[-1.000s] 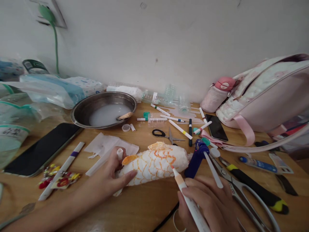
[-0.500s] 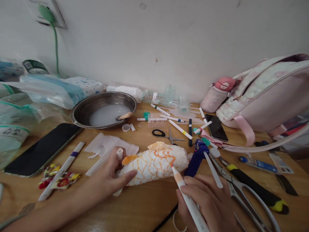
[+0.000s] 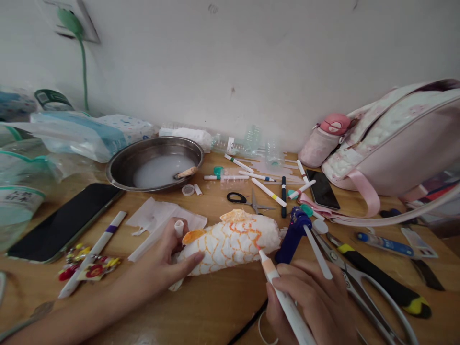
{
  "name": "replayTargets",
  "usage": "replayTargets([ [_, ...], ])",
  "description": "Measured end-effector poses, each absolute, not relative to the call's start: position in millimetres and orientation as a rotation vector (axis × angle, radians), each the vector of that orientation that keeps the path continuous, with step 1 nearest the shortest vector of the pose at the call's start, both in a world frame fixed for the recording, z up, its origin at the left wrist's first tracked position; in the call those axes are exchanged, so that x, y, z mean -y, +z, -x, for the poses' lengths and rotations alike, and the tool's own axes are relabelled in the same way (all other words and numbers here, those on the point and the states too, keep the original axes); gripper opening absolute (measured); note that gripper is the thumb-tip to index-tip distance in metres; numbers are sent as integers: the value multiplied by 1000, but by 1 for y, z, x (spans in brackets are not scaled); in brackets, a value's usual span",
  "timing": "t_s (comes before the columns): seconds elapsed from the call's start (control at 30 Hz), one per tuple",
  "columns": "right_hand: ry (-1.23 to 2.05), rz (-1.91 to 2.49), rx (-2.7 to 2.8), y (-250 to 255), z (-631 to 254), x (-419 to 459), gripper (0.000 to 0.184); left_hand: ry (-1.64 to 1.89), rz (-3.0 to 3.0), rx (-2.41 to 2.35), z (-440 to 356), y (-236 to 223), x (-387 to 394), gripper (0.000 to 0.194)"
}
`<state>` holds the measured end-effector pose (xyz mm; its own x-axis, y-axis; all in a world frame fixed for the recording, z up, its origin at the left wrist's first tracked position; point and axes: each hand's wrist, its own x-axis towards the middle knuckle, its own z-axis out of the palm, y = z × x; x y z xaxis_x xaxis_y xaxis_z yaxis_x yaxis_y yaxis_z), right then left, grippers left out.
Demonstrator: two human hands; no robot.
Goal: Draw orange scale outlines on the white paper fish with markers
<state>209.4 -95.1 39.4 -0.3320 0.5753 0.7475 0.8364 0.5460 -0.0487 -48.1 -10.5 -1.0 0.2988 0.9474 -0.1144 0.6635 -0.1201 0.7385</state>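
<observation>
A white papier-mâché fish (image 3: 223, 249) with orange scale lines and small orange fins lies on its side in front of me. My left hand (image 3: 176, 258) grips its tail end, thumb on the near side; a white marker cap (image 3: 178, 228) sticks up between the fingers. My right hand (image 3: 305, 297) is closed around a white marker (image 3: 287, 302) with a peach band. The marker's tip touches the fish near the edge of the orange marks. Just beyond my right hand stands a blue glue gun (image 3: 293, 237) with a white glue stick in it.
A metal bowl (image 3: 154, 163) of cloudy liquid stands at the back left. Small scissors (image 3: 251, 200), several markers (image 3: 269, 192) and plastic bottle pieces lie beyond the fish. Large scissors (image 3: 359, 282) and a cutter (image 3: 381, 278) are at right, a phone (image 3: 64, 223) at left, a pink backpack (image 3: 398, 143) behind.
The marker tip has shifted slightly along the fish's side, and the right hand with it. The left hand keeps its grip, and the fish stays nearly still.
</observation>
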Motion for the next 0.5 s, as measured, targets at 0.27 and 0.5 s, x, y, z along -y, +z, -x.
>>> replayTargets([
  [0.27, -454, 1155, 1969, 38, -207, 95, 11, 481, -1868, -1447, 51, -2, 11, 43],
  [0.5, -458, 1169, 1992, 38, -211, 97, 9, 442, -1863, -1438, 51, -2, 12, 47],
])
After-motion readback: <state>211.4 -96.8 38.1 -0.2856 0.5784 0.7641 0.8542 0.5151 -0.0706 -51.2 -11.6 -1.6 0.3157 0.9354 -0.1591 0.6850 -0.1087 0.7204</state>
